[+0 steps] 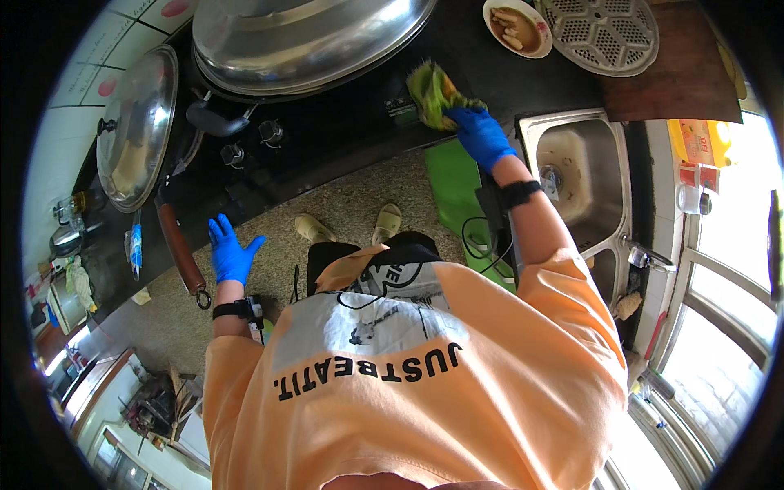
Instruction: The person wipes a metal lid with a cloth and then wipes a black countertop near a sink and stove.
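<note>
In a blue glove, my right hand (481,136) grips a crumpled green and orange cloth (432,95) against the black countertop (361,113), left of the sink. The cloth covers part of the counter near its front edge. My left hand (231,251), also gloved in blue, holds nothing, and its thumb stands apart from the fingers. It hangs in front of the counter, beside the brown handle (180,248) of a pan that sticks out over the edge. Two stove knobs (270,133) sit on the black surface between my hands.
A large wok lid (312,46) and a second lid (138,128) stand at the back and left. A bowl of food in brown liquid (517,27), a perforated steamer plate (600,30) and a wooden board (674,67) lie at the upper right. A steel sink (576,177) is at right.
</note>
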Action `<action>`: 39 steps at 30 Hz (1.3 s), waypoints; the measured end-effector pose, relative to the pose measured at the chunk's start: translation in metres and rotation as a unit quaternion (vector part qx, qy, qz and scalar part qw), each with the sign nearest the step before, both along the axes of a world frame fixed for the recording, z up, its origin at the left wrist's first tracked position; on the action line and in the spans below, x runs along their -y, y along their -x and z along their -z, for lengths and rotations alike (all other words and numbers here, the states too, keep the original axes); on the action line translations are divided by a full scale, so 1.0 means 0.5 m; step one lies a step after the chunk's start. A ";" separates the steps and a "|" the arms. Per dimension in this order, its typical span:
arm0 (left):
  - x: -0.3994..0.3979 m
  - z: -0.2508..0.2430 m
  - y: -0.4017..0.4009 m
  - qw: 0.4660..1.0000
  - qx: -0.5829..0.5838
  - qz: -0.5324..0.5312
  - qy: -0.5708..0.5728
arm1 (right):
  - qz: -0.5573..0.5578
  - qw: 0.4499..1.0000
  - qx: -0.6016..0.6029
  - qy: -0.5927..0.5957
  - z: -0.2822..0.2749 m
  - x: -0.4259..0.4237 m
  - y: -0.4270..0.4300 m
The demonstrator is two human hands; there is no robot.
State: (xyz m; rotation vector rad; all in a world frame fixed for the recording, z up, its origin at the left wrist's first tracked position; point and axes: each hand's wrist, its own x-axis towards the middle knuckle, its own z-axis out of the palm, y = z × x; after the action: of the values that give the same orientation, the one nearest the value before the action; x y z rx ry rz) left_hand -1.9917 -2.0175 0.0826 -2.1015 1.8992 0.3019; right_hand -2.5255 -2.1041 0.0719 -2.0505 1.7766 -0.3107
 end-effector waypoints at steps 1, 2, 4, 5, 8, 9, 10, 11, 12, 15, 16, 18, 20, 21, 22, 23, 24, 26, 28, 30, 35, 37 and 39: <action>-0.005 -0.002 0.001 1.000 -0.002 0.000 -0.002 | 0.013 0.999 -0.016 -0.035 -0.026 -0.025 0.014; -0.005 -0.006 0.002 1.000 -0.005 -0.005 0.000 | 0.026 0.997 -0.032 -0.070 -0.057 -0.040 0.029; -0.001 -0.010 0.007 1.000 -0.010 -0.013 0.003 | 0.179 0.984 -0.012 -0.024 -0.080 -0.053 0.083; -0.001 -0.013 0.008 1.000 -0.009 -0.014 0.004 | 0.228 0.964 0.113 0.072 -0.077 -0.053 0.121; -0.002 -0.006 0.005 1.000 -0.004 -0.008 0.009 | 0.314 0.867 0.332 0.199 -0.088 -0.014 0.154; 0.000 -0.003 0.004 1.000 -0.002 -0.001 0.017 | 0.265 0.866 0.351 0.238 -0.091 0.011 0.144; 0.003 0.002 0.006 1.000 -0.003 0.004 0.015 | 0.253 0.897 0.291 0.216 -0.091 0.030 0.119; 0.005 0.006 0.008 1.000 -0.003 -0.002 0.014 | 0.241 0.923 0.228 0.194 -0.086 0.049 0.080; 0.008 0.007 0.010 1.000 -0.003 -0.007 0.013 | 0.203 0.961 0.119 0.144 -0.077 0.069 0.035; 0.012 0.003 0.003 1.000 -0.019 -0.016 0.001 | 0.099 0.983 -0.055 0.143 0.050 0.094 -0.103; 0.009 0.000 0.001 0.999 -0.028 -0.027 -0.009 | 0.102 0.983 -0.055 0.143 0.057 0.096 -0.089; 0.008 0.001 -0.003 0.999 -0.031 -0.030 -0.015 | 0.063 0.993 -0.074 0.060 0.047 0.094 -0.057; 0.007 0.001 -0.005 0.999 -0.034 -0.029 -0.022 | 0.116 0.984 -0.124 0.063 0.066 0.090 0.018; 0.011 0.001 -0.006 0.999 -0.031 -0.025 -0.021 | 0.164 0.969 -0.171 0.068 0.072 0.087 0.060; 0.011 0.001 -0.009 0.999 -0.026 -0.024 -0.020 | 0.195 0.966 -0.160 0.056 0.070 0.074 0.089; 0.011 0.002 -0.008 0.999 -0.026 -0.021 -0.020 | 0.227 0.961 -0.149 0.043 0.070 0.061 0.113; 0.010 0.004 -0.007 0.999 -0.023 -0.020 -0.015 | 0.225 0.958 -0.172 0.034 0.052 0.037 0.113; 0.013 0.007 -0.005 1.000 -0.023 -0.014 -0.010 | 0.217 0.956 -0.194 0.044 0.048 -0.030 0.094; 0.010 0.008 0.000 1.000 -0.015 -0.019 -0.005 | 0.200 0.950 -0.235 0.046 0.040 -0.107 0.076; 0.013 0.007 -0.002 1.000 -0.018 -0.015 -0.008 | 0.203 0.955 -0.211 0.038 0.034 -0.192 0.056; 0.011 0.004 -0.013 1.000 -0.006 -0.013 -0.014 | 0.238 0.951 -0.195 0.038 -0.008 -0.406 0.037; 0.018 0.001 -0.005 0.999 0.000 -0.023 -0.031 | 0.251 0.947 -0.200 0.029 0.002 -0.439 0.040; 0.020 0.006 -0.008 0.999 0.002 -0.019 -0.027 | 0.261 0.953 -0.150 0.038 0.020 -0.431 0.042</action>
State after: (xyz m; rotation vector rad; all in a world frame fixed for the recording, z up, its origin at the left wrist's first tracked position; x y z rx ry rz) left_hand -1.9876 -2.0277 0.0794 -2.1040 1.8295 0.3525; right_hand -2.5467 -1.8889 0.0617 -1.7112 2.5245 -0.2258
